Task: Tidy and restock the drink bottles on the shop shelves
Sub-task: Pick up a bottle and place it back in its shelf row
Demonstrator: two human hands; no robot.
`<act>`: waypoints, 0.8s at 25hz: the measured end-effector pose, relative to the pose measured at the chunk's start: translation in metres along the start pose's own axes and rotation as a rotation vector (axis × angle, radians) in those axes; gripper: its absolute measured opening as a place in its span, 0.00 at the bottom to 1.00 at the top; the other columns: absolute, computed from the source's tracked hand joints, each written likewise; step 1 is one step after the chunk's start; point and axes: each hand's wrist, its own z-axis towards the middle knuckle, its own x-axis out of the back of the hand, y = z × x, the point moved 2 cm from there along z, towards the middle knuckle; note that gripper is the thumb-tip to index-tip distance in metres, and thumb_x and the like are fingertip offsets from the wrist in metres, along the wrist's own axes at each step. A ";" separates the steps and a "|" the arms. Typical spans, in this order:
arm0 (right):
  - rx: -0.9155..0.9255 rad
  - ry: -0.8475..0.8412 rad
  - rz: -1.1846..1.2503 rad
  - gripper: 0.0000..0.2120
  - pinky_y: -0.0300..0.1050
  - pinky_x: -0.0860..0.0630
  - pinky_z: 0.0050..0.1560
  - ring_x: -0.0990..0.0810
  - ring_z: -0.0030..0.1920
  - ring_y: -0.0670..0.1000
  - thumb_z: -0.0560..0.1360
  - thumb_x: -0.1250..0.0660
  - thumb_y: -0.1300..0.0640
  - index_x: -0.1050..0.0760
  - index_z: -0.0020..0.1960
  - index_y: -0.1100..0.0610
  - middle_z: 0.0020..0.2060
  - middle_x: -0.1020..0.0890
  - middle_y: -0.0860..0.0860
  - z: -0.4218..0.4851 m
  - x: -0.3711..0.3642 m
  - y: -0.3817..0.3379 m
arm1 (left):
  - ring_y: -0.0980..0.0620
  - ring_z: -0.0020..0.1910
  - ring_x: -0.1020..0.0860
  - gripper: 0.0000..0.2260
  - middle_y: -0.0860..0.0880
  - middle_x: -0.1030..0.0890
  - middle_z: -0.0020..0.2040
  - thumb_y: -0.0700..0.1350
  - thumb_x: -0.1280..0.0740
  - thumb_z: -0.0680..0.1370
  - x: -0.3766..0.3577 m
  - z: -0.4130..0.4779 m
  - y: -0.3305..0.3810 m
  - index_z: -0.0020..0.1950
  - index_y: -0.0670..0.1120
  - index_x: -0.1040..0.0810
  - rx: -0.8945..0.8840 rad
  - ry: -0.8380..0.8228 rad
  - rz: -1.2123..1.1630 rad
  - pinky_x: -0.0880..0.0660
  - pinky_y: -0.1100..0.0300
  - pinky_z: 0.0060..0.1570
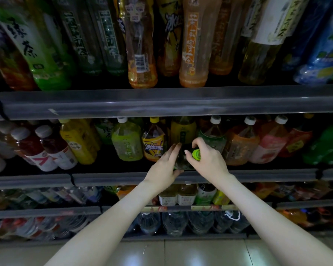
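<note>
A dark green tea bottle [182, 160] with a bright green cap [196, 154] stands at the front of the middle shelf [258, 174]. My right hand [206, 157] grips its neck and cap from the right. My left hand [164, 167] holds the bottle's body from the left, fingers along its side and thumb under it. Beside it stand a yellow iced-tea bottle [153, 144] on the left and a green-label bottle [212, 137] on the right.
The top shelf [161, 102] carries tall tea bottles [193, 45]. Red-drink bottles [46, 148] lean at the middle shelf's left; orange and pink bottles [258, 143] stand right. Lower shelves hold small bottles and large water bottles [174, 222]. A tiled floor [181, 254] lies below.
</note>
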 end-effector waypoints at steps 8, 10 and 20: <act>-0.025 0.230 0.211 0.09 0.36 0.33 0.31 0.27 0.31 0.46 0.74 0.30 0.54 0.30 0.44 0.55 0.32 0.25 0.46 0.003 0.020 -0.042 | 0.47 0.68 0.31 0.41 0.45 0.33 0.72 0.51 0.28 0.73 0.025 -0.015 0.008 0.77 0.47 0.50 0.130 0.160 -0.110 0.30 0.59 0.59; 0.003 0.205 0.317 0.09 0.32 0.31 0.33 0.25 0.34 0.45 0.73 0.30 0.51 0.30 0.44 0.52 0.33 0.25 0.43 0.009 0.028 -0.065 | 0.51 0.68 0.32 0.40 0.46 0.32 0.72 0.50 0.27 0.73 0.044 -0.029 0.004 0.77 0.47 0.47 0.123 0.245 -0.146 0.34 0.66 0.61; 0.119 -0.349 0.618 0.14 0.29 0.29 0.45 0.25 0.47 0.37 0.73 0.28 0.56 0.33 0.51 0.48 0.44 0.25 0.40 0.040 -0.068 -0.180 | 0.49 0.70 0.34 0.41 0.46 0.35 0.73 0.35 0.28 0.71 0.121 -0.120 -0.117 0.76 0.52 0.49 0.294 0.400 0.016 0.39 0.70 0.61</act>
